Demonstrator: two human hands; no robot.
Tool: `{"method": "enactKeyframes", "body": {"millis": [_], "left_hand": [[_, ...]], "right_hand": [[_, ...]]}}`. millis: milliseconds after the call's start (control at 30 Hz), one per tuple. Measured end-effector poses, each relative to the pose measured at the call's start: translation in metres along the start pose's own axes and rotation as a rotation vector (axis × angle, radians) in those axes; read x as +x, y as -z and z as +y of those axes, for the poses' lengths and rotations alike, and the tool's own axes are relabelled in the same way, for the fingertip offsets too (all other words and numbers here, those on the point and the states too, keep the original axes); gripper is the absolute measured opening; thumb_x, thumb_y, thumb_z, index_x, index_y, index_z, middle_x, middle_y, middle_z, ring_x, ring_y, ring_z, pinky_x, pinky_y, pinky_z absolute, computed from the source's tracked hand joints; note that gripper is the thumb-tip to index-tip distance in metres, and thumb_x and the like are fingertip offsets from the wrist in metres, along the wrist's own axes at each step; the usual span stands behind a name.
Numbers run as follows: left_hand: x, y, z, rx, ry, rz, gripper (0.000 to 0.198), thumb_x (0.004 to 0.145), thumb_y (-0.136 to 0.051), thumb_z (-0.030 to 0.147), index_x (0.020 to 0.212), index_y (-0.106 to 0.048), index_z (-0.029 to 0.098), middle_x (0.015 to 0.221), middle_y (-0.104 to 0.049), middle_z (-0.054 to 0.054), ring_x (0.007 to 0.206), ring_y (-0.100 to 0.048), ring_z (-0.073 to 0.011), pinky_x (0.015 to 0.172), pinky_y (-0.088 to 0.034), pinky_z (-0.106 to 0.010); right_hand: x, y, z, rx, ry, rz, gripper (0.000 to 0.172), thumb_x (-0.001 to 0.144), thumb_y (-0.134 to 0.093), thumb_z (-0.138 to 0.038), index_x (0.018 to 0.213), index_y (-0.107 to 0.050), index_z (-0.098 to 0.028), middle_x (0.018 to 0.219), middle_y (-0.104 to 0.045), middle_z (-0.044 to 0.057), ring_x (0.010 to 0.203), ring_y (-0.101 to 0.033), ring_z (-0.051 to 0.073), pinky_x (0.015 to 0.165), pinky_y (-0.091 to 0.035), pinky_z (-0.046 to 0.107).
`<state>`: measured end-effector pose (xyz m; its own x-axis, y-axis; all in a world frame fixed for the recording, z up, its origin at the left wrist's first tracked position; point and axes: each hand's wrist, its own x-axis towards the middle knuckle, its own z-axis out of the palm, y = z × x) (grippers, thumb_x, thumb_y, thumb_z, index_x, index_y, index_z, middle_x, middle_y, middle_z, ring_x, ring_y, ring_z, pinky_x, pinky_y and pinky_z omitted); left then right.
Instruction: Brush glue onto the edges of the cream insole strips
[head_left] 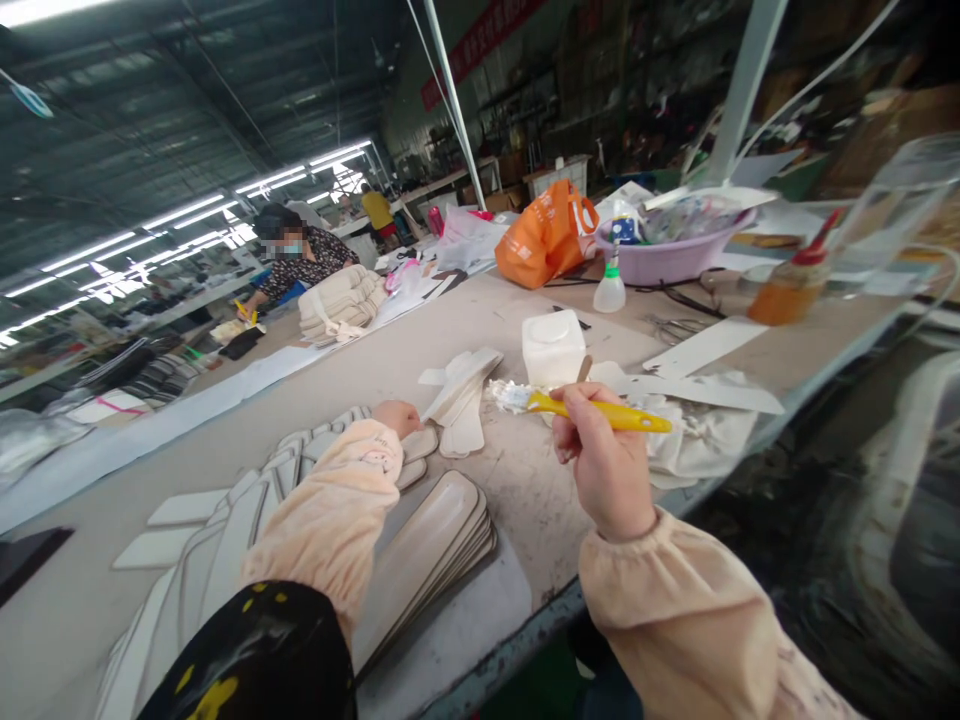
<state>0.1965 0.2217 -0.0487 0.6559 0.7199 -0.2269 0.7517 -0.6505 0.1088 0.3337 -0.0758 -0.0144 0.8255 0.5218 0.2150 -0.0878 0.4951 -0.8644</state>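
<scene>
My right hand (606, 455) is closed round the yellow handle of a brush (611, 412), whose bristles point left and are coated in thick white paste. Just behind the brush stands a white square tub (553, 345). My left hand (399, 415) reaches over the table beside some flat, rounded cream pieces (415, 445); the sleeve hides most of its fingers. To its right lies a small pile of pale strips (461, 400). Below it sits a neat stack of long cream pieces (442, 530), and more overlapping pieces (225, 540) spread out to the left.
An orange bag (544, 240), a purple basin (667, 255), a small green-topped bottle (610, 290) and a red-tipped bottle of amber liquid (795, 280) stand farther back. White scraps (705, 430) lie at right, near the table edge. A co-worker (307, 250) sits across the table.
</scene>
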Motion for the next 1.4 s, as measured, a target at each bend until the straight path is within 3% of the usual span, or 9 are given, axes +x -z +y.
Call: {"method": "enactKeyframes", "body": {"millis": [133, 233, 333, 533, 633, 733, 900, 1100, 1400], "left_hand": [[-0.020, 0.014, 0.000, -0.003, 0.015, 0.000, 0.018, 0.086, -0.063, 0.032, 0.092, -0.066, 0.016, 0.094, -0.067, -0.004, 0.085, -0.062, -0.0162, 0.077, -0.052, -0.033], [-0.036, 0.026, 0.006, -0.058, 0.006, 0.111, 0.009, 0.078, -0.063, 0.024, 0.074, -0.067, 0.018, 0.075, -0.066, -0.002, 0.076, -0.061, -0.0159, 0.070, -0.047, -0.027], [-0.067, 0.044, 0.010, -0.138, -0.004, 0.248, 0.015, 0.079, -0.054, 0.029, 0.078, -0.065, 0.019, 0.068, -0.063, -0.001, 0.074, -0.059, -0.0169, 0.067, -0.045, -0.026], [-0.204, 0.061, 0.002, -0.521, -0.077, 0.286, 0.020, 0.080, -0.055, 0.039, 0.075, -0.058, 0.020, 0.063, -0.055, 0.003, 0.062, -0.053, -0.0130, 0.059, -0.043, -0.023], [-0.272, 0.044, -0.001, -0.849, -0.116, 0.214, 0.019, 0.078, -0.064, 0.035, 0.068, -0.059, 0.019, 0.076, -0.063, -0.001, 0.072, -0.057, -0.0151, 0.065, -0.045, -0.025], [-0.310, 0.019, -0.004, -1.164, -0.152, 0.172, 0.020, 0.075, -0.068, 0.033, 0.065, -0.058, 0.019, 0.081, -0.066, -0.004, 0.076, -0.060, -0.0184, 0.067, -0.046, -0.027], [-0.323, -0.009, -0.010, -1.288, -0.023, 0.163, 0.021, 0.072, -0.071, 0.033, 0.064, -0.059, 0.018, 0.064, -0.060, -0.001, 0.062, -0.054, -0.0137, 0.057, -0.042, -0.024], [-0.320, -0.023, -0.018, -1.194, 0.381, 0.278, 0.027, 0.076, -0.065, 0.043, 0.069, -0.059, 0.017, 0.052, -0.056, 0.002, 0.049, -0.049, -0.0103, 0.049, -0.036, -0.022], [-0.308, -0.059, -0.030, -0.986, 0.590, 0.250, 0.033, 0.069, -0.065, 0.048, 0.058, -0.055, 0.019, 0.047, -0.052, 0.003, 0.042, -0.047, -0.0099, 0.043, -0.034, -0.022]], "right_hand": [[-0.006, -0.008, 0.000, -0.034, 0.015, -0.010, 0.026, 0.090, -0.056, -0.042, 0.086, -0.059, -0.017, 0.052, -0.049, -0.006, 0.043, -0.040, 0.007, 0.041, -0.032, 0.020], [-0.008, -0.012, -0.001, -0.063, 0.042, -0.005, 0.024, 0.090, -0.055, -0.042, 0.087, -0.059, -0.018, 0.055, -0.050, -0.006, 0.046, -0.043, 0.007, 0.044, -0.036, 0.020], [-0.008, -0.012, 0.000, -0.102, 0.093, 0.018, 0.024, 0.088, -0.058, -0.042, 0.095, -0.061, -0.020, 0.067, -0.059, -0.002, 0.056, -0.054, 0.010, 0.052, -0.047, 0.022], [-0.007, -0.014, 0.022, -0.179, 0.150, -0.072, 0.024, 0.088, -0.059, -0.041, 0.102, -0.058, -0.022, 0.107, -0.065, 0.007, 0.097, -0.063, 0.018, 0.080, -0.054, 0.034], [-0.016, -0.023, 0.034, -0.184, 0.095, -0.184, 0.026, 0.086, -0.061, -0.041, 0.104, -0.054, -0.023, 0.118, -0.062, 0.008, 0.103, -0.060, 0.018, 0.081, -0.053, 0.035], [-0.032, -0.036, 0.037, -0.124, -0.027, -0.326, 0.030, 0.083, -0.063, -0.041, 0.103, -0.050, -0.024, 0.119, -0.060, 0.008, 0.099, -0.061, 0.017, 0.077, -0.055, 0.034], [-0.050, -0.057, 0.036, -0.052, -0.241, -0.380, 0.034, 0.072, -0.073, -0.038, 0.089, -0.047, -0.023, 0.079, -0.054, -0.005, 0.068, -0.054, 0.011, 0.064, -0.055, 0.030], [-0.050, -0.054, 0.051, -0.440, 0.027, -0.315, 0.027, 0.072, -0.071, -0.033, 0.086, -0.051, -0.023, 0.068, -0.051, -0.006, 0.059, -0.049, 0.012, 0.061, -0.044, 0.026], [-0.056, -0.048, 0.068, -1.058, 0.174, -0.470, 0.017, 0.077, -0.059, -0.035, 0.090, -0.057, -0.025, 0.068, -0.063, -0.002, 0.060, -0.058, 0.019, 0.065, -0.042, 0.033]]}}
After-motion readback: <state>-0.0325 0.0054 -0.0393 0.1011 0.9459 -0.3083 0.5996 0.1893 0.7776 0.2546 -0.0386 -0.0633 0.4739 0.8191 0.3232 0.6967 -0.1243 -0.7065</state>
